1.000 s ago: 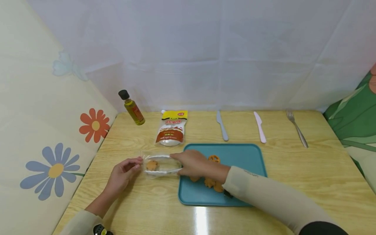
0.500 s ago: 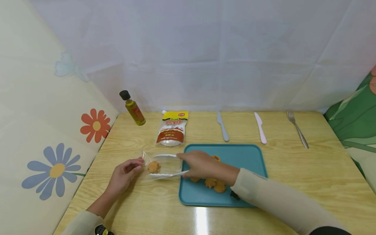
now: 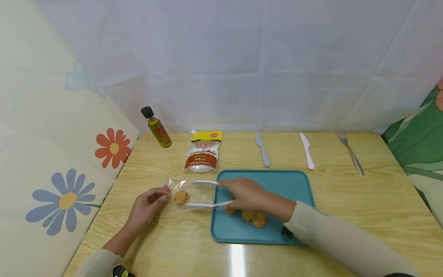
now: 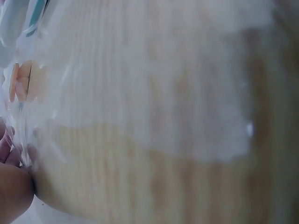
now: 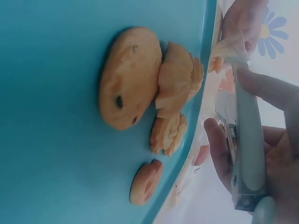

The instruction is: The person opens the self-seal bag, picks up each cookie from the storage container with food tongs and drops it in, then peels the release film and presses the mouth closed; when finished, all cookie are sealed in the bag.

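Observation:
At the left, my left hand [image 3: 147,204] pinches the end of a clear plastic bag [image 3: 179,184] between thumb and fingers. One round cookie [image 3: 181,197] shows through the film. My right hand [image 3: 250,195] grips white tongs [image 3: 200,206], thumb on one arm and fingers on the other. The tongs' arms stand apart, pointing left, their tips overlapping the bag right of the cookie. Under the right hand lies a teal tray [image 3: 283,181] with several cookies [image 3: 259,219]. Up close in the right wrist view, an oval cookie [image 5: 131,77] with dark specks lies beside flower-shaped ones.
Behind the bag lies a yellow, white and brown pouch [image 3: 203,152], with an oil bottle [image 3: 159,130] standing to its left. A grey knife [image 3: 263,150], a pink knife [image 3: 307,151] and a metal fork [image 3: 351,153] lie along the back.
My right hand has drawn the tongs to the right, their tips moving away from the cookie in the bag. My left hand keeps its pinch on the bag, almost still.

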Demonstrator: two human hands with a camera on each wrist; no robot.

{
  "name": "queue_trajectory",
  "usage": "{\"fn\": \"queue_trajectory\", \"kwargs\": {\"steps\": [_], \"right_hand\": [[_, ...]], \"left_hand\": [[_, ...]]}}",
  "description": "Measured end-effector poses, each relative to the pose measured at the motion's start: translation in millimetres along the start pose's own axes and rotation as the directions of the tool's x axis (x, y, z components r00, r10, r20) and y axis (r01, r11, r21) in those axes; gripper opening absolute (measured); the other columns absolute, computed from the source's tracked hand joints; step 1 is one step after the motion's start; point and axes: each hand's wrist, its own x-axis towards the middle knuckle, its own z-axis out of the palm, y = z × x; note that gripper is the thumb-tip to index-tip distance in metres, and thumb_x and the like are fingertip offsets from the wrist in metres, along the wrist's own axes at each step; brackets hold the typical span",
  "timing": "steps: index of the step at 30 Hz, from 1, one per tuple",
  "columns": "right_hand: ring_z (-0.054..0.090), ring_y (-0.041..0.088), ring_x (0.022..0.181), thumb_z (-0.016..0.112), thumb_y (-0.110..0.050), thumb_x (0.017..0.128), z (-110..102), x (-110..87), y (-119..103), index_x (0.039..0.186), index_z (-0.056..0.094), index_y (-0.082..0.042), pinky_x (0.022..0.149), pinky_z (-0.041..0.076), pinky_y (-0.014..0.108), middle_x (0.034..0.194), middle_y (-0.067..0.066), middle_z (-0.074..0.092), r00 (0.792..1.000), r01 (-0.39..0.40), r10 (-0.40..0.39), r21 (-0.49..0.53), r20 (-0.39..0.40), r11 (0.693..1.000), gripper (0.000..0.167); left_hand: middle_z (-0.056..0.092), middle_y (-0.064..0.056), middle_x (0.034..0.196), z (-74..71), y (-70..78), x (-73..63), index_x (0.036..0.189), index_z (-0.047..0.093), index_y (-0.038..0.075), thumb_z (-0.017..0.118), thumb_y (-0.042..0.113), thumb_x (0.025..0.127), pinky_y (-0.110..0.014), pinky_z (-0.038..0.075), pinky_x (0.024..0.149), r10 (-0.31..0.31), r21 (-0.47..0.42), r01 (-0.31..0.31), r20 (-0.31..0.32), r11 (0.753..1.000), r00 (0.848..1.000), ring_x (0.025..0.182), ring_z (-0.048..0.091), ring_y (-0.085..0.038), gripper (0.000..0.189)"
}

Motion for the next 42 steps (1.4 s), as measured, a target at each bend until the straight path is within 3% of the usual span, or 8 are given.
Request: {"fn": "queue_trajectory", "kwargs": {"steps": [5, 8, 15, 19, 25, 30, 35, 42], "right_hand": [[0.064, 0.024, 0.121, 0.084, -0.028, 0.089, -2, -12.5, 7, 0.155, 0.048, -0.012, 0.096, 0.057, 0.042, 0.143, 0.007, 0.063, 0.999, -0.037, 0.037, 0.024, -0.008, 0.999, 0.077], [0.066, 0.022, 0.113, 0.083, -0.027, 0.090, -4, -21.6, 12, 0.155, 0.048, -0.013, 0.089, 0.058, 0.040, 0.143, 0.007, 0.063, 0.998, -0.051, 0.052, 0.053, -0.016, 0.997, 0.076], [0.055, 0.012, 0.071, 0.081, -0.026, 0.092, -11, -44.8, 22, 0.154, 0.048, -0.011, 0.059, 0.050, 0.029, 0.090, -0.002, 0.066, 0.997, -0.034, 0.038, 0.053, -0.071, 0.998, 0.073], [0.063, 0.014, 0.085, 0.081, -0.026, 0.091, -13, -60.2, 29, 0.151, 0.051, -0.006, 0.070, 0.055, 0.032, 0.108, 0.003, 0.072, 0.991, -0.007, 0.008, 0.010, -0.134, 1.000, 0.070], [0.060, 0.010, 0.075, 0.075, -0.026, 0.090, -12, -84.3, 40, 0.151, 0.049, -0.002, 0.062, 0.053, 0.029, 0.119, 0.011, 0.069, 0.981, -0.053, 0.048, -0.019, -0.186, 0.998, 0.071], [0.069, 0.026, 0.108, 0.077, -0.039, 0.091, -6, -100.3, 52, 0.151, 0.047, 0.001, 0.088, 0.060, 0.045, 0.129, 0.016, 0.068, 0.972, -0.087, 0.070, -0.068, -0.226, 0.994, 0.078], [0.069, 0.030, 0.109, 0.077, -0.053, 0.089, -3, -113.2, 66, 0.151, 0.047, 0.000, 0.088, 0.060, 0.050, 0.121, 0.012, 0.071, 0.961, -0.156, 0.137, -0.063, -0.242, 0.986, 0.087], [0.071, 0.027, 0.099, 0.074, -0.053, 0.092, -7, -122.1, 87, 0.144, 0.053, 0.001, 0.079, 0.061, 0.045, 0.114, 0.008, 0.072, 0.947, -0.179, 0.143, -0.104, -0.286, 0.978, 0.078]], "left_hand": [[0.063, -0.031, 0.131, -0.2, 2.4, -0.5, 0.114, 0.069, -0.009, 0.063, 0.003, 0.102, -0.007, 0.047, 0.096, -0.016, 0.003, 0.016, 0.003, 1.000, 1.000, 0.119, 0.054, 0.014, 0.018], [0.062, -0.032, 0.132, -0.3, 3.8, -0.7, 0.114, 0.069, -0.009, 0.063, 0.004, 0.102, -0.006, 0.046, 0.096, -0.023, 0.003, 0.023, 0.006, 1.000, 1.000, 0.119, 0.053, 0.015, 0.019], [0.062, -0.031, 0.133, -0.4, 4.7, -0.8, 0.115, 0.069, -0.009, 0.063, 0.005, 0.103, -0.006, 0.046, 0.096, -0.036, 0.009, 0.036, 0.013, 0.999, 0.999, 0.120, 0.052, 0.015, 0.019], [0.062, -0.030, 0.134, -0.7, 4.4, -1.1, 0.116, 0.069, -0.008, 0.062, 0.006, 0.103, -0.005, 0.046, 0.096, -0.042, 0.019, 0.041, 0.019, 0.999, 0.999, 0.119, 0.051, 0.016, 0.020], [0.061, -0.032, 0.134, -0.7, 3.8, -1.1, 0.115, 0.069, -0.009, 0.062, 0.003, 0.103, -0.006, 0.047, 0.095, -0.031, 0.008, 0.031, 0.019, 1.000, 0.999, 0.118, 0.052, 0.016, 0.018], [0.061, -0.032, 0.134, -0.6, 3.4, -1.1, 0.115, 0.068, -0.009, 0.061, 0.003, 0.103, -0.007, 0.048, 0.094, -0.035, 0.006, 0.035, 0.018, 0.999, 0.999, 0.118, 0.052, 0.017, 0.018], [0.061, -0.031, 0.135, -0.6, 4.1, -0.7, 0.115, 0.069, -0.009, 0.061, 0.004, 0.103, -0.007, 0.048, 0.094, -0.047, 0.012, 0.046, 0.019, 0.999, 0.999, 0.118, 0.051, 0.017, 0.019], [0.061, -0.031, 0.135, -0.7, 3.5, -0.5, 0.115, 0.069, -0.009, 0.061, 0.004, 0.103, -0.006, 0.047, 0.095, -0.040, 0.009, 0.040, 0.021, 0.999, 0.999, 0.119, 0.051, 0.015, 0.019]]}}
